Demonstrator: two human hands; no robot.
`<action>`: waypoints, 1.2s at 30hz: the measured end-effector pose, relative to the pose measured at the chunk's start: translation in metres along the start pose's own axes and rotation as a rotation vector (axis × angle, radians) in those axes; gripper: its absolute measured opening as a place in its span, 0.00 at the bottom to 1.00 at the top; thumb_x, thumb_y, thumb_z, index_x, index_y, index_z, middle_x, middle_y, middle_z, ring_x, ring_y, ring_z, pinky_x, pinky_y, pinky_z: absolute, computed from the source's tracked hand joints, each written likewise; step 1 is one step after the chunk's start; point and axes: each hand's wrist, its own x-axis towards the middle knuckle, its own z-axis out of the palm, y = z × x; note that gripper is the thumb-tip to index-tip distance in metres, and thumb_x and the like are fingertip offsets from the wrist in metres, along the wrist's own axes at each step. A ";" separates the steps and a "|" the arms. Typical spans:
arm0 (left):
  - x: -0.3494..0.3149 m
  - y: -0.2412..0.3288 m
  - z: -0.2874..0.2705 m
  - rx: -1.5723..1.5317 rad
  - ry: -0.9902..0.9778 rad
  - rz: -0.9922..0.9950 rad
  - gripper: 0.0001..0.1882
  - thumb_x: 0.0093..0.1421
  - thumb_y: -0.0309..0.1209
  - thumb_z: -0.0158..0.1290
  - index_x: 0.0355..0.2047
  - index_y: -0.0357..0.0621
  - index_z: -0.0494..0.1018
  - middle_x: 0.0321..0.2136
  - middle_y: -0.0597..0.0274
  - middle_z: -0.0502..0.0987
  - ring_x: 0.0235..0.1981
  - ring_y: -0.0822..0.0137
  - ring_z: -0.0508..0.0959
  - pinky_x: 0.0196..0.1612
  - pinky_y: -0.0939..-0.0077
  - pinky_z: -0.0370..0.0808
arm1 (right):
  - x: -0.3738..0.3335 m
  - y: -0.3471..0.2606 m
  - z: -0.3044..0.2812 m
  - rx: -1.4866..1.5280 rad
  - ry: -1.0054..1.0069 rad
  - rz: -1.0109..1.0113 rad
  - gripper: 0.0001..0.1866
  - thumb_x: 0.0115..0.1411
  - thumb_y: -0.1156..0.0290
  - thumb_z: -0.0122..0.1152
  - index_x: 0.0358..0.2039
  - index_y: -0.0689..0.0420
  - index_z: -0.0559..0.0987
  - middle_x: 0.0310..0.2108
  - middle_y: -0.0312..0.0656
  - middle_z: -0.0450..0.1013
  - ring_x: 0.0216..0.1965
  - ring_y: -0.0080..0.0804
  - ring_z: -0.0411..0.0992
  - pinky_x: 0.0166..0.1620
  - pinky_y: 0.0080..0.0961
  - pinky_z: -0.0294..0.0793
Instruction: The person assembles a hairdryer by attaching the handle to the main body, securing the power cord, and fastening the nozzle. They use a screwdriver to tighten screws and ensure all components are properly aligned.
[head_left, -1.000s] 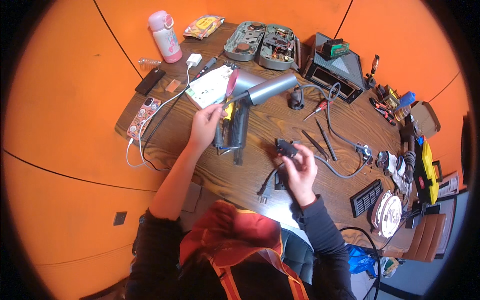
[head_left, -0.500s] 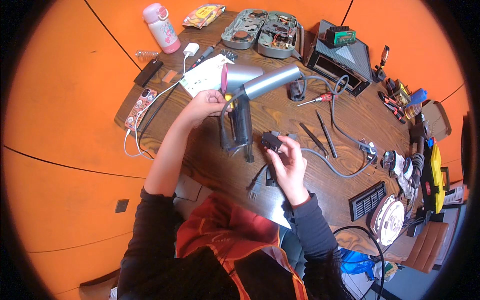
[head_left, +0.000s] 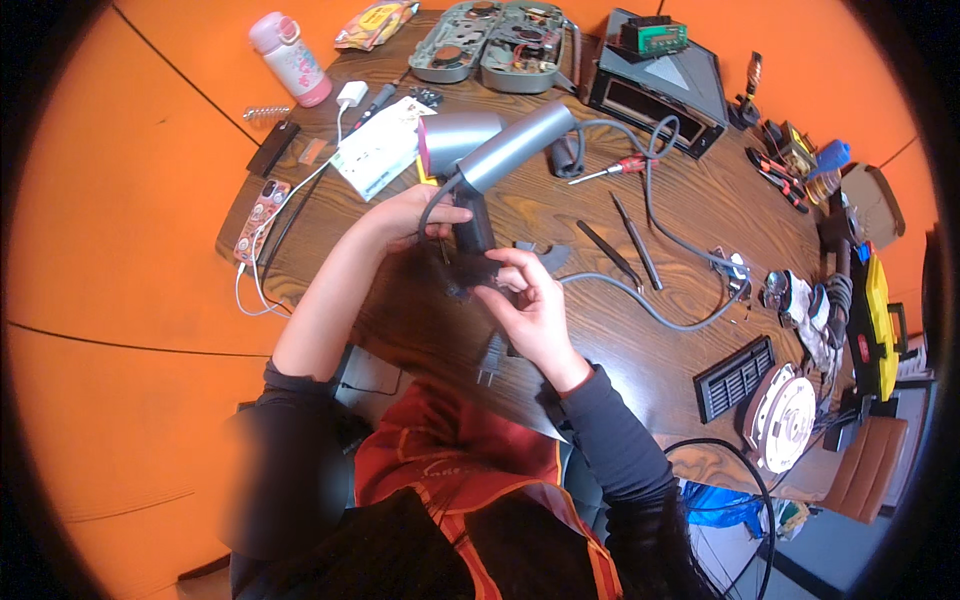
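A partly dismantled hair dryer (head_left: 460, 140) is in the middle, its silver head edged in pink. A silver tube sleeve (head_left: 518, 147) slants up to the right across it, threaded by the grey cord. My left hand (head_left: 410, 212) is closed around the bared black inner handle (head_left: 472, 225), below the head. At the lower end of that handle my right hand (head_left: 530, 305) is closed, pinching a small black block-shaped part (head_left: 484, 274) against it; fingers partly hide the part. Just below my right hand lies a two-pin plug (head_left: 489, 360).
Tweezers (head_left: 610, 252), a dark pen-like tool (head_left: 636, 240) and a red screwdriver (head_left: 610, 170) lie to the right. Grey cord (head_left: 690, 325) loops across the table. Behind are opened grey casings (head_left: 525, 50), a soldering iron (head_left: 380, 97) and a pink bottle (head_left: 292, 62).
My right hand has moved left, bringing the small black part to the handle's lower end. My left hand's grip has shifted onto the handle. The view has shifted slightly.
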 end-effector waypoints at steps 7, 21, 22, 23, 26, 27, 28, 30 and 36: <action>0.006 -0.003 0.014 -0.175 0.059 0.066 0.14 0.48 0.34 0.60 0.31 0.44 0.68 0.18 0.74 0.66 0.17 0.82 0.64 0.18 0.88 0.58 | -0.004 -0.010 -0.004 0.110 0.005 -0.007 0.21 0.49 0.86 0.58 0.45 0.61 0.67 0.31 0.39 0.74 0.35 0.19 0.71 0.38 0.14 0.68; 0.038 0.016 0.081 -0.535 0.031 0.464 0.16 0.57 0.25 0.49 0.41 0.39 0.55 0.31 0.55 0.72 0.26 0.69 0.75 0.27 0.78 0.75 | -0.010 -0.018 -0.020 0.354 0.191 -0.102 0.22 0.52 0.87 0.53 0.48 0.62 0.64 0.39 0.47 0.72 0.41 0.30 0.71 0.45 0.21 0.70; 0.040 0.015 0.079 -0.456 0.125 0.524 0.17 0.56 0.25 0.50 0.41 0.39 0.54 0.31 0.55 0.72 0.25 0.70 0.75 0.26 0.79 0.74 | -0.013 -0.019 -0.021 0.297 0.234 -0.119 0.22 0.52 0.87 0.54 0.48 0.62 0.64 0.39 0.47 0.72 0.42 0.31 0.71 0.45 0.22 0.71; 0.041 0.013 0.078 -0.380 0.222 0.582 0.18 0.55 0.25 0.51 0.41 0.39 0.54 0.31 0.55 0.72 0.25 0.72 0.75 0.25 0.81 0.73 | -0.017 -0.021 -0.022 0.245 0.277 -0.099 0.22 0.51 0.88 0.54 0.48 0.62 0.64 0.39 0.48 0.71 0.42 0.32 0.72 0.45 0.22 0.71; 0.038 0.009 0.066 -0.374 0.275 0.604 0.21 0.53 0.22 0.52 0.42 0.39 0.53 0.31 0.55 0.73 0.25 0.73 0.74 0.25 0.82 0.71 | -0.023 -0.030 -0.026 -0.156 0.305 -0.311 0.24 0.49 0.86 0.58 0.48 0.64 0.64 0.42 0.50 0.69 0.41 0.34 0.72 0.41 0.25 0.75; 0.037 0.009 0.063 -0.366 0.311 0.613 0.21 0.53 0.22 0.52 0.42 0.39 0.53 0.32 0.55 0.73 0.25 0.73 0.74 0.25 0.81 0.71 | -0.026 -0.035 -0.028 -0.267 0.311 -0.383 0.25 0.49 0.86 0.59 0.48 0.64 0.64 0.41 0.50 0.69 0.40 0.35 0.73 0.41 0.25 0.75; 0.037 0.009 0.061 -0.394 0.324 0.608 0.22 0.53 0.22 0.52 0.43 0.39 0.53 0.32 0.56 0.72 0.25 0.73 0.74 0.25 0.82 0.71 | -0.027 -0.039 -0.028 -0.258 0.279 -0.474 0.26 0.48 0.85 0.60 0.48 0.64 0.64 0.39 0.51 0.70 0.38 0.36 0.73 0.42 0.27 0.75; 0.035 0.011 0.057 -0.420 0.381 0.606 0.19 0.53 0.23 0.52 0.42 0.39 0.57 0.32 0.58 0.73 0.25 0.73 0.75 0.25 0.83 0.70 | -0.027 -0.051 -0.034 -0.410 0.226 -0.612 0.27 0.47 0.85 0.60 0.48 0.65 0.64 0.36 0.54 0.71 0.37 0.39 0.73 0.39 0.28 0.75; 0.035 0.012 0.053 -0.499 0.381 0.633 0.14 0.56 0.26 0.50 0.42 0.40 0.61 0.30 0.61 0.72 0.26 0.74 0.74 0.26 0.82 0.71 | -0.012 -0.074 -0.021 -0.528 0.570 -0.392 0.24 0.53 0.84 0.46 0.53 0.67 0.62 0.38 0.50 0.68 0.32 0.30 0.70 0.34 0.23 0.71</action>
